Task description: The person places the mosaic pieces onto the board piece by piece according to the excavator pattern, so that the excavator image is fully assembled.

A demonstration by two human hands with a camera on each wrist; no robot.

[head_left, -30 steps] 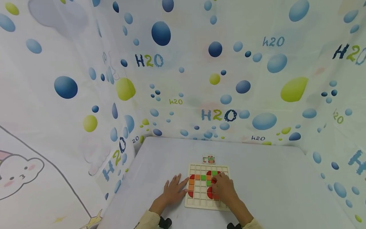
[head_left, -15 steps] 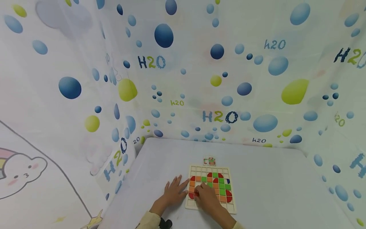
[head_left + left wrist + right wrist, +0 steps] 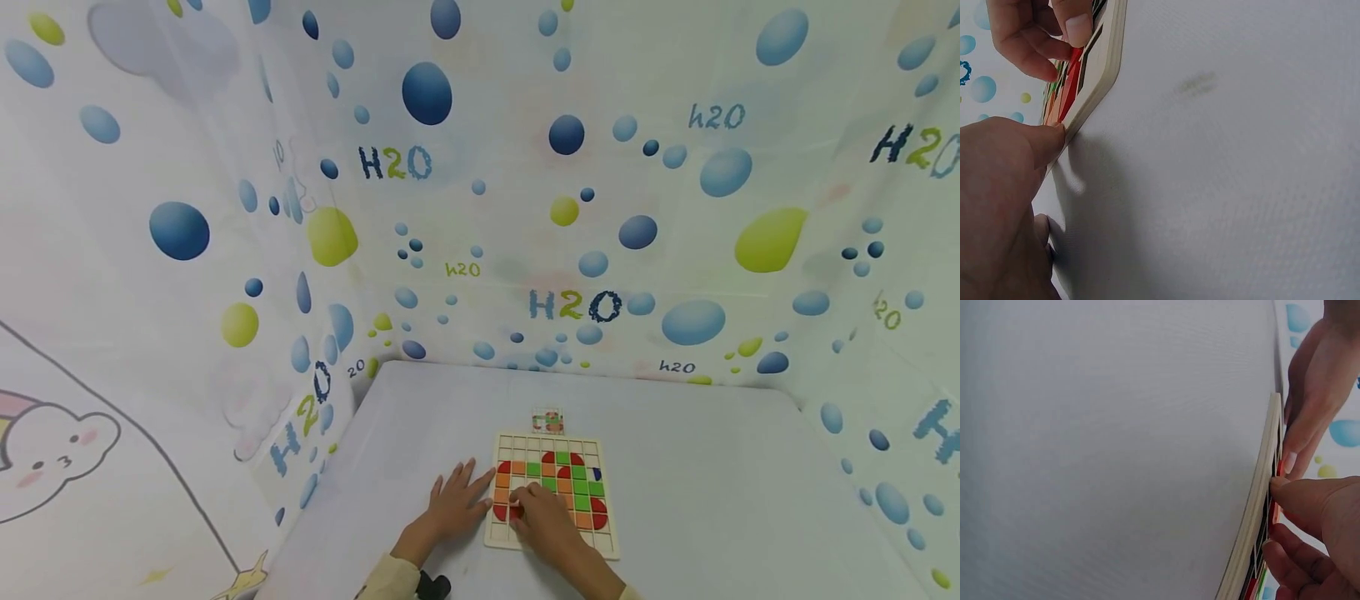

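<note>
A wooden grid board (image 3: 508, 542) lies on the table, its cells partly filled with red, orange and green tiles. My right hand (image 3: 546, 518) is over the board's lower left part, thumb and fingertips pinching a red tile (image 3: 1075, 56) at the board's surface. The hand hides several cells beneath it. My left hand (image 3: 452, 504) lies flat at the board's left side with straight, spread fingers. In the left wrist view, its thumb (image 3: 1047, 140) touches the board's edge beside a red corner tile.
Just behind the board lies a small pattern card (image 3: 548, 421). A dark blue piece (image 3: 597, 474) shows in a cell near the board's right edge. White sheeting printed with blue and green drops (image 3: 480, 208) surrounds the table (image 3: 697, 467).
My right hand has moved from the board's right side to its lower left, uncovering red, green and orange tiles there. My left hand has stayed at the board's left edge.
</note>
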